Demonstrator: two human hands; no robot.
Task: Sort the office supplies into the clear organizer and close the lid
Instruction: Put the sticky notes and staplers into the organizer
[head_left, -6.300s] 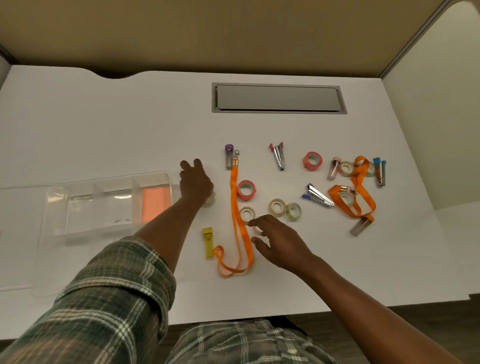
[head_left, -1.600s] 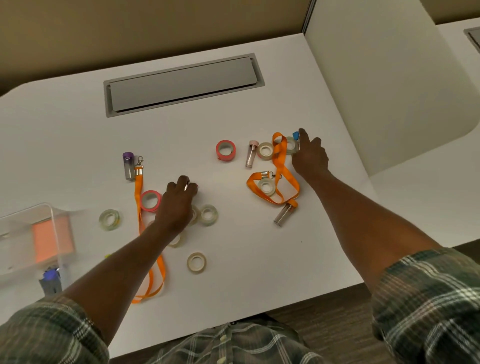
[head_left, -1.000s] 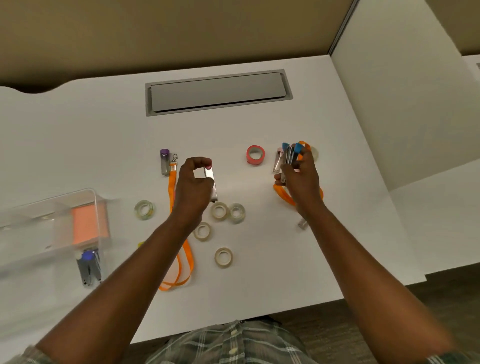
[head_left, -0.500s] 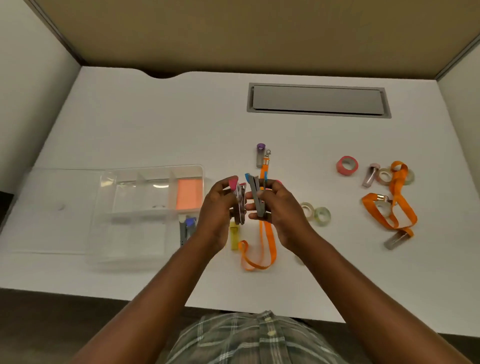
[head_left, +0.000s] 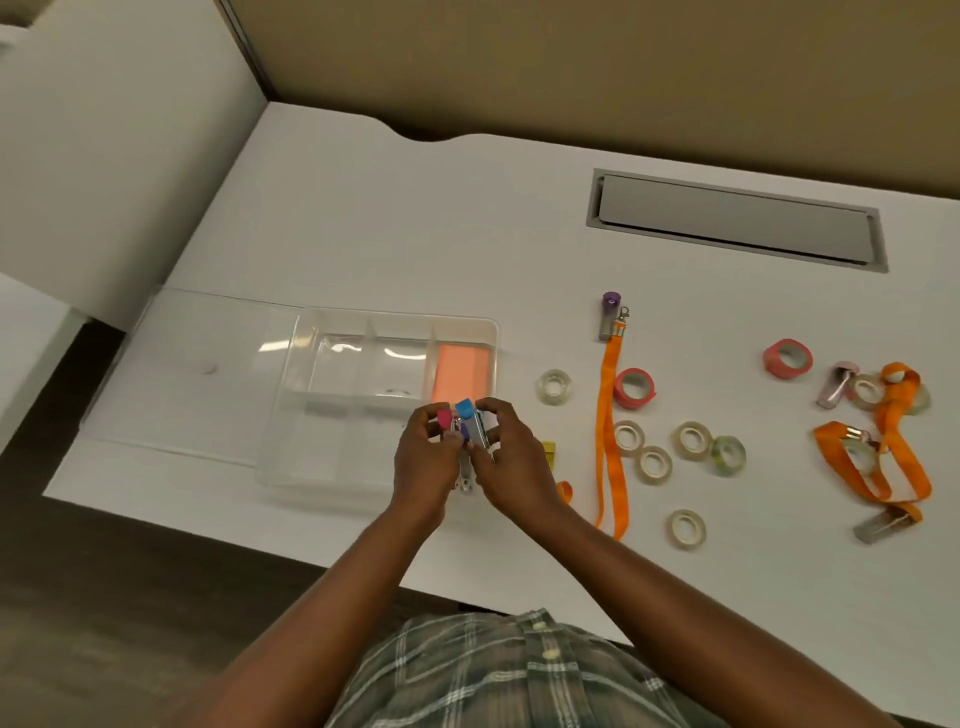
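Both hands, left (head_left: 423, 465) and right (head_left: 514, 465), pinch staplers (head_left: 464, 409) over the organizer's (head_left: 340, 371) near right corner.

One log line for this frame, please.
left hand: holds pink-capped stapler | right hand: holds blue-capped stapler | position: over organizer | lid: open

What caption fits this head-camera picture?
Left hand and right hand hold mini staplers over the clear organizer; tape rolls and orange lanyards lie beside.
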